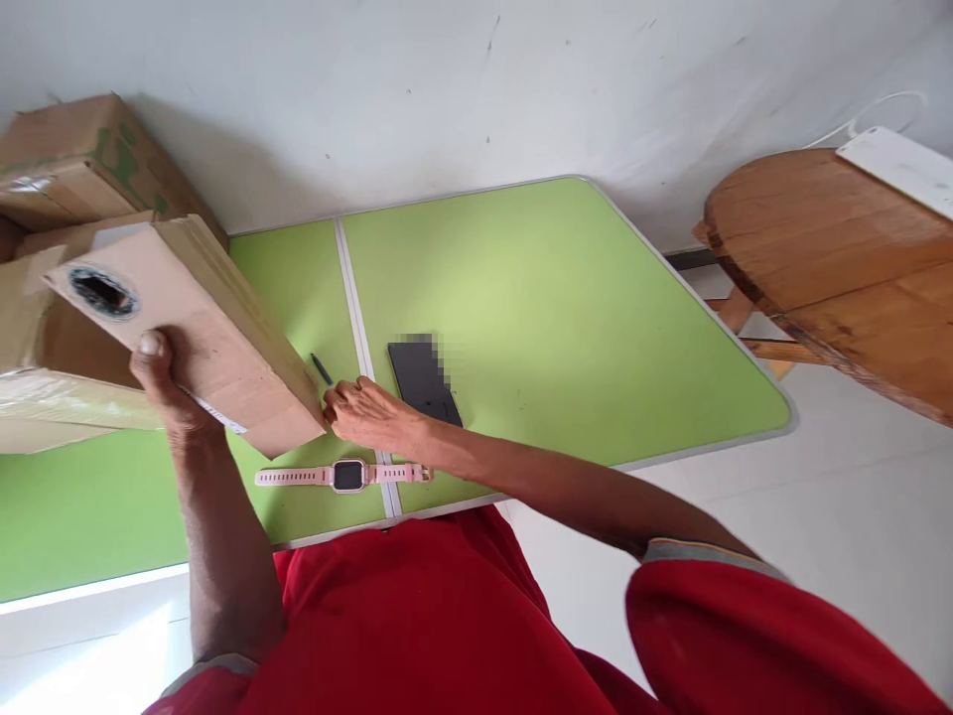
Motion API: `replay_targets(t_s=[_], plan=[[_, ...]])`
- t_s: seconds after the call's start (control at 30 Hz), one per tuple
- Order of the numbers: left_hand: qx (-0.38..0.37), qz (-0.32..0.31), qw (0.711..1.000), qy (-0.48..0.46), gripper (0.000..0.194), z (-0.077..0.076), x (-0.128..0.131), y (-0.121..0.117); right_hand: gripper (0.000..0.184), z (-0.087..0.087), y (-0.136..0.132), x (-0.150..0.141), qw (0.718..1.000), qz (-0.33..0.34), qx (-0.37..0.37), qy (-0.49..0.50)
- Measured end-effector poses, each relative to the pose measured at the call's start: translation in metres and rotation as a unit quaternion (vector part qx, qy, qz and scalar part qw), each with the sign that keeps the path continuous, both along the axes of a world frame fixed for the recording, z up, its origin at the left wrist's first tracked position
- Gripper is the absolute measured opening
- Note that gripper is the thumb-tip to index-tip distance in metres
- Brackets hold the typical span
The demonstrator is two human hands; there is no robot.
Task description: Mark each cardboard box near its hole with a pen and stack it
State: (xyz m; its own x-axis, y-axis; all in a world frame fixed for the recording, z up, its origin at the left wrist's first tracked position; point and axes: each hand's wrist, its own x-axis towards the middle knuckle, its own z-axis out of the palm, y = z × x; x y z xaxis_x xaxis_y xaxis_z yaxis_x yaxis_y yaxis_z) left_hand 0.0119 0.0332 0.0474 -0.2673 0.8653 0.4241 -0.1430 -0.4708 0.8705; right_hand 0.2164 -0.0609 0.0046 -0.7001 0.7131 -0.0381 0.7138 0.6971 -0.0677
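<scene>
A long cardboard box [215,348] is raised and tilted over the left part of the green table. My left hand [168,387] grips its lower side, thumb pressed on the face below a dark-rimmed round hole. My right hand [372,412] is closed at the box's right end, close to its lower corner; what its fingers hold, if anything, is hidden. A thin dark pen-like stick [321,368] meets the knuckles of that hand; I cannot tell whether it is held or lies behind. A pink-strapped smartwatch [348,476] lies flat below, and a dark phone-like slab [421,377] lies just beyond my right wrist.
Cardboard boxes [81,159] are stacked at the left against the white wall. The green folding table [558,318] has a pale seam [349,288] across it and a metal rim. A brown wooden tabletop [841,248] stands at the right, with a white board [900,169] on it.
</scene>
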Motion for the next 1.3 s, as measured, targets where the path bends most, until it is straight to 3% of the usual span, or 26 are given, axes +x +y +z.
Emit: replay_targets(t_s=[0.2,0.33,0.37,0.4,0.43,0.5,0.53,0.57,0.6,0.67,0.73,0.87,1.1,1.3], plan=[[-0.024,0.031,0.999,-0.003,0.066,-0.023,-0.021,-0.005,0.042,0.005,0.038,0.018,0.997,0.03,0.057,0.051],[-0.028,0.021,0.999,0.005,0.069,-0.031,-0.026,-0.011,0.035,0.022,0.062,0.05,0.987,-0.037,0.112,0.11],[-0.029,0.015,0.999,0.006,0.071,-0.031,-0.025,-0.012,0.032,0.03,0.067,0.056,0.977,-0.068,0.118,0.164],[-0.031,0.006,0.999,0.006,0.074,-0.031,-0.022,-0.013,0.031,0.04,0.069,0.06,0.955,-0.098,0.114,0.257],[-0.031,-0.008,0.999,0.006,0.077,-0.03,-0.018,-0.014,0.03,0.051,0.07,0.061,0.912,-0.12,0.095,0.381],[-0.028,-0.041,0.999,0.002,0.084,-0.028,-0.01,-0.013,0.031,0.074,0.067,0.052,0.762,-0.123,0.015,0.636],[-0.024,-0.057,0.998,-0.001,0.085,-0.027,-0.007,-0.013,0.033,0.084,0.063,0.043,0.682,-0.105,-0.034,0.723],[-0.019,-0.072,0.997,-0.003,0.086,-0.027,-0.004,-0.012,0.036,0.093,0.06,0.032,0.628,-0.084,-0.077,0.77],[-0.014,-0.084,0.996,-0.004,0.086,-0.026,-0.002,-0.012,0.037,0.099,0.057,0.019,0.594,-0.068,-0.112,0.793],[-0.009,-0.099,0.995,0.0,0.084,-0.027,0.001,-0.011,0.031,0.104,0.053,-0.006,0.566,-0.053,-0.151,0.809],[-0.008,-0.105,0.994,0.005,0.086,-0.027,0.001,-0.012,0.023,0.101,0.052,-0.026,0.556,-0.053,-0.152,0.815],[-0.001,-0.127,0.992,0.007,0.095,-0.027,-0.001,-0.016,0.022,0.091,0.054,-0.044,0.542,-0.058,-0.126,0.829],[0.005,-0.134,0.991,0.023,0.103,-0.028,-0.001,-0.02,0.018,0.088,0.04,-0.043,0.622,-0.087,-0.062,0.776],[0.004,-0.122,0.992,0.041,0.108,-0.026,0.001,-0.024,0.013,0.091,0.035,-0.042,0.643,-0.079,-0.04,0.761]])
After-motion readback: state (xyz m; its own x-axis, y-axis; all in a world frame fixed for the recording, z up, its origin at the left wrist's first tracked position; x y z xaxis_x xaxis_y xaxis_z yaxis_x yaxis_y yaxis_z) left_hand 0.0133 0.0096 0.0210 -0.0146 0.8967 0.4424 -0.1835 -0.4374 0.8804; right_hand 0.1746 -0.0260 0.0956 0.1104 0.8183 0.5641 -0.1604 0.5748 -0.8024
